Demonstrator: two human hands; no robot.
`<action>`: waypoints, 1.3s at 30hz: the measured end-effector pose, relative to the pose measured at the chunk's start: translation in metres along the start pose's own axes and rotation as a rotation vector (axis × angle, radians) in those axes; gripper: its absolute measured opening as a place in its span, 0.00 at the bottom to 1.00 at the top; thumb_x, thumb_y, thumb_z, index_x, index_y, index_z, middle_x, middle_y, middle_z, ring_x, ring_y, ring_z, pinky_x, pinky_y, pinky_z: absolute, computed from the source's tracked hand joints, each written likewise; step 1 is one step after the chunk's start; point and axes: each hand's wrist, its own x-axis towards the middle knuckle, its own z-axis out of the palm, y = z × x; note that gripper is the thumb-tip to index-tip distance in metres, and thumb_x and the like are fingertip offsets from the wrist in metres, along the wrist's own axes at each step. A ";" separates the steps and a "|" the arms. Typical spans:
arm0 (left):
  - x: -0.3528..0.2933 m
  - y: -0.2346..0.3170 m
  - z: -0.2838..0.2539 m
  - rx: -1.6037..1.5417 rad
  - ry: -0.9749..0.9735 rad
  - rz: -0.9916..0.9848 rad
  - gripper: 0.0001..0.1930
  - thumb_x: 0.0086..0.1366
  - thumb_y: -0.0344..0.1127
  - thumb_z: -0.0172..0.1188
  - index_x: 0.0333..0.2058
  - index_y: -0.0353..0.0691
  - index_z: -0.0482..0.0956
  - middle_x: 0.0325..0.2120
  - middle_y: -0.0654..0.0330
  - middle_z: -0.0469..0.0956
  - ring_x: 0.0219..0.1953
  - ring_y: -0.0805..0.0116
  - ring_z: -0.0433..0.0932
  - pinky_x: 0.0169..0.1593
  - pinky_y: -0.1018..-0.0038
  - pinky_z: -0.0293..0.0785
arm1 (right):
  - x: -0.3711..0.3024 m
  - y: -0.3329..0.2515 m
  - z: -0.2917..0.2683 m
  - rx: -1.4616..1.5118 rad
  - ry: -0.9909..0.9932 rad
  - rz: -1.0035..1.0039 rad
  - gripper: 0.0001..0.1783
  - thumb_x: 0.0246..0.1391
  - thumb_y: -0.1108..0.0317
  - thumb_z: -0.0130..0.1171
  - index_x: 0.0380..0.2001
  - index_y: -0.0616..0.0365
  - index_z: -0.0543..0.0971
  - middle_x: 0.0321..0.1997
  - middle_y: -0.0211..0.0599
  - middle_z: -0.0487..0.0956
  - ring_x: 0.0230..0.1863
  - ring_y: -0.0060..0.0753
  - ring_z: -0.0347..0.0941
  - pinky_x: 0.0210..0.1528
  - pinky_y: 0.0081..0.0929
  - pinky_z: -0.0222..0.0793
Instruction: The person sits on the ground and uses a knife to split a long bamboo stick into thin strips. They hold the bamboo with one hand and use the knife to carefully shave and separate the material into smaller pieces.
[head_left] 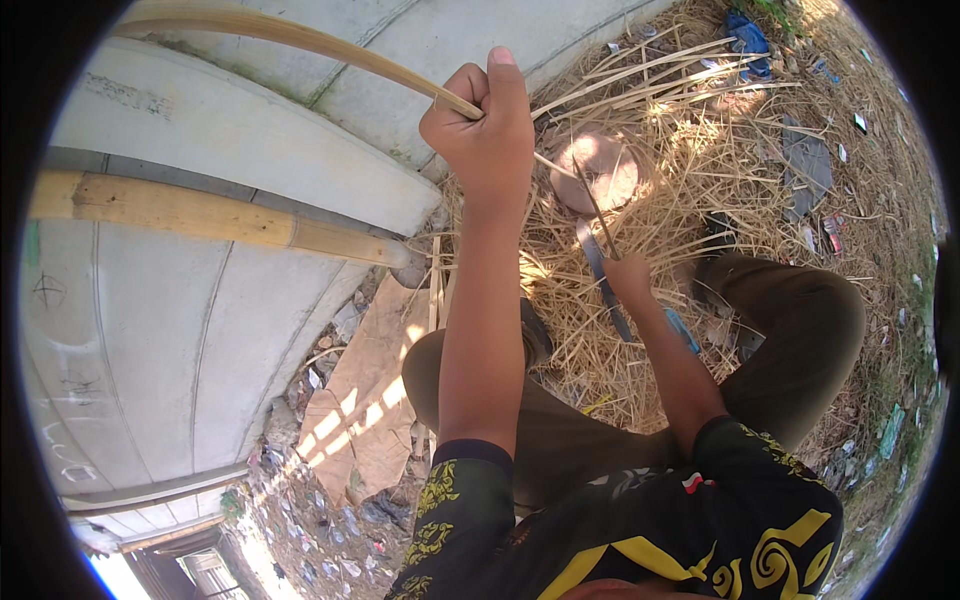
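Observation:
My left hand (478, 135) is raised and closed round a long bamboo strip (340, 48). One end of the strip runs off to the upper left, and the other slants down to a round wooden block (612, 172). Lower and to the right, my right hand (628, 280) is closed on a knife, its handle mostly hidden by the fingers. The narrow knife blade (594, 203) points up across the block's face, crossing close to the strip's end. Beside my right hand lies a flat dark blade-like piece (603, 280); its kind is unclear.
Thin bamboo strips and shavings (690, 170) litter the ground around the block. A thick bamboo pole (200, 210) lies along the grey panelled wall (150, 340) at left. Flattened cardboard (360, 380) lies by my knee. A light-blue object (682, 330) sits near my right forearm.

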 end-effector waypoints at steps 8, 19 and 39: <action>-0.005 0.000 -0.006 -0.038 0.033 -0.026 0.29 0.68 0.30 0.61 0.15 0.49 0.51 0.09 0.72 0.52 0.12 0.83 0.50 0.18 0.76 0.41 | -0.012 -0.085 -0.071 0.585 0.189 -0.544 0.16 0.54 0.63 0.63 0.22 0.65 0.76 0.14 0.34 0.72 0.16 0.28 0.66 0.23 0.35 0.61; 0.000 -0.002 0.007 0.011 -0.005 -0.039 0.24 0.65 0.41 0.69 0.20 0.42 0.62 0.12 0.69 0.61 0.12 0.81 0.57 0.17 0.77 0.49 | 0.003 -0.067 -0.070 0.546 0.143 -0.208 0.18 0.56 0.60 0.64 0.21 0.63 0.75 0.13 0.28 0.69 0.17 0.21 0.62 0.21 0.33 0.58; 0.005 0.008 0.008 -0.162 0.041 -0.031 0.31 0.73 0.41 0.57 0.12 0.48 0.51 0.07 0.71 0.50 0.11 0.80 0.46 0.17 0.74 0.41 | 0.013 -0.045 -0.038 0.526 0.028 -0.507 0.14 0.54 0.63 0.63 0.26 0.65 0.76 0.20 0.31 0.74 0.21 0.25 0.67 0.27 0.29 0.62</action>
